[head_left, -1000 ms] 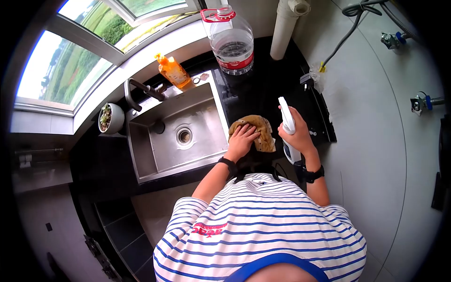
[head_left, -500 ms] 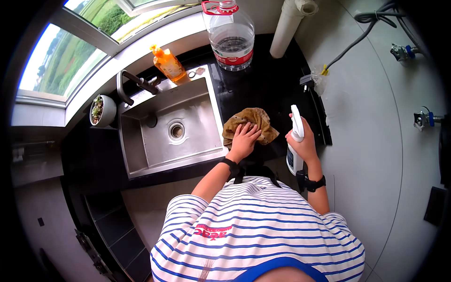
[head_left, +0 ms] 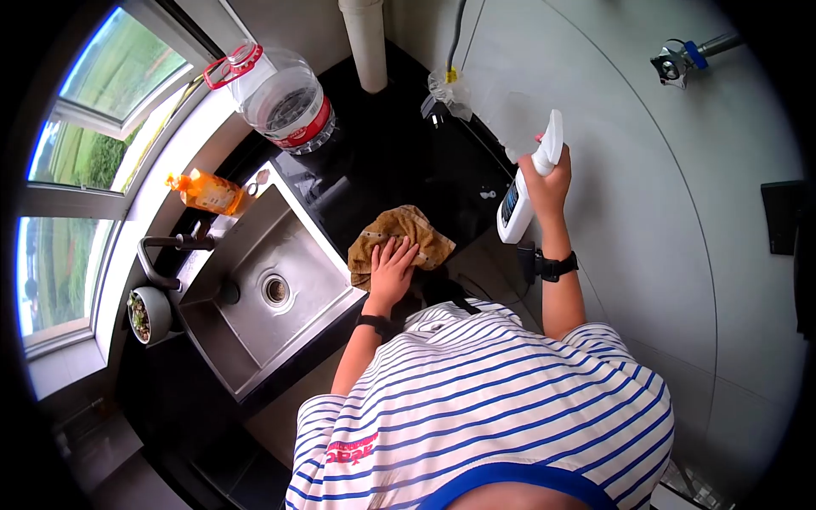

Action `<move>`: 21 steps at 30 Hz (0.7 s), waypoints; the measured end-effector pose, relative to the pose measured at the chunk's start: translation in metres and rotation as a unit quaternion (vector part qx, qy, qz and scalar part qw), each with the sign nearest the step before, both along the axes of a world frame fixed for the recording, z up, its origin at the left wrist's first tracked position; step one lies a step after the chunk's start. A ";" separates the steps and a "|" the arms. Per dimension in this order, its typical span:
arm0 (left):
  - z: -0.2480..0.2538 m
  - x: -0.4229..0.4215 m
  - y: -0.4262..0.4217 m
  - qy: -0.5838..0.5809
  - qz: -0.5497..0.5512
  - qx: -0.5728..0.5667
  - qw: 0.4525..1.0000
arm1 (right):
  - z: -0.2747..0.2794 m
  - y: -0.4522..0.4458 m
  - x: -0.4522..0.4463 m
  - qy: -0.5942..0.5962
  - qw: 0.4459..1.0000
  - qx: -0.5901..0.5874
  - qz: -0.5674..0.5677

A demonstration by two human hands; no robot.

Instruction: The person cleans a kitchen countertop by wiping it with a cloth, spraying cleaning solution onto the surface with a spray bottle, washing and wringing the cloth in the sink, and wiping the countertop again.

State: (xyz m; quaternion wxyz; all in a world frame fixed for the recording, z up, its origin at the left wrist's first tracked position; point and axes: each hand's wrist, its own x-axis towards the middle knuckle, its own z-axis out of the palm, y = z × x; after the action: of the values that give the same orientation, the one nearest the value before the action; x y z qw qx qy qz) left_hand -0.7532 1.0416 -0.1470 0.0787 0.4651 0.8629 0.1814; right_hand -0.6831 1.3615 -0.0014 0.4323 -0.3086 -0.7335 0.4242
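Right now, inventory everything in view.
sink: 1, grey, left
counter: 1, black, around sink
cloth: 1, brown, right of sink
spray bottle: 1, white, right
tap: 1, grey, at sink
pump bottle: 1, orange, beside sink
jug: 1, clear, on counter
plant pot: 1, white, beside tap
pipe: 1, white, top
cable: 1, grey, top
valve: 1, silver, top right
wall: 1, grey, right
window: 1, grey frame, left
shirt: 1, white and blue, bottom
wristbands: 2, black, centre
left hand: 1, on cloth
right hand: 1, around spray bottle
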 end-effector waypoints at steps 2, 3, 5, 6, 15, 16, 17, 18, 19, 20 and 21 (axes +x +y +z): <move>-0.002 0.000 -0.001 -0.002 -0.008 -0.002 1.000 | 0.006 0.001 0.005 -0.036 0.996 0.071 -0.031; -0.002 -0.001 -0.001 -0.002 -0.008 -0.007 1.000 | 0.008 -0.001 0.007 -0.036 0.996 0.079 -0.032; -0.002 -0.002 0.000 0.000 -0.011 -0.011 1.000 | 0.005 -0.001 0.011 -0.031 0.996 0.078 -0.037; -0.001 -0.002 0.000 -0.002 -0.012 -0.012 1.000 | 0.002 -0.001 0.012 -0.027 0.996 0.076 -0.038; 0.001 0.000 0.000 0.050 -0.008 0.004 0.999 | -0.018 -0.033 0.004 -0.061 0.988 -0.023 0.142; 0.003 -0.001 0.001 0.057 -0.010 0.003 0.998 | -0.021 -0.037 0.000 -0.070 0.982 -0.012 0.175; 0.006 -0.001 0.001 0.072 -0.011 0.005 0.997 | -0.022 -0.042 -0.002 -0.075 0.977 -0.003 0.201; 0.008 -0.002 0.000 0.071 -0.004 0.003 0.997 | -0.020 -0.047 -0.003 -0.090 0.970 -0.002 0.226; 0.009 -0.005 -0.001 0.068 -0.016 0.006 0.998 | -0.025 -0.050 -0.008 -0.082 0.967 -0.004 0.242; 0.011 -0.007 -0.002 0.066 -0.027 0.011 0.997 | -0.029 -0.052 -0.011 -0.074 0.964 -0.007 0.257; 0.017 -0.011 -0.004 0.073 -0.030 0.003 0.997 | -0.028 -0.054 -0.013 -0.074 0.962 -0.007 0.263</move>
State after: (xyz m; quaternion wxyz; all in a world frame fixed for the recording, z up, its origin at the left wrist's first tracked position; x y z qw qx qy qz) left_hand -0.7637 1.0372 -0.1302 0.0192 0.5032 0.8513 0.1473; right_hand -0.6960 1.3071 -0.0297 0.2478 -0.1384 -0.8159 0.5037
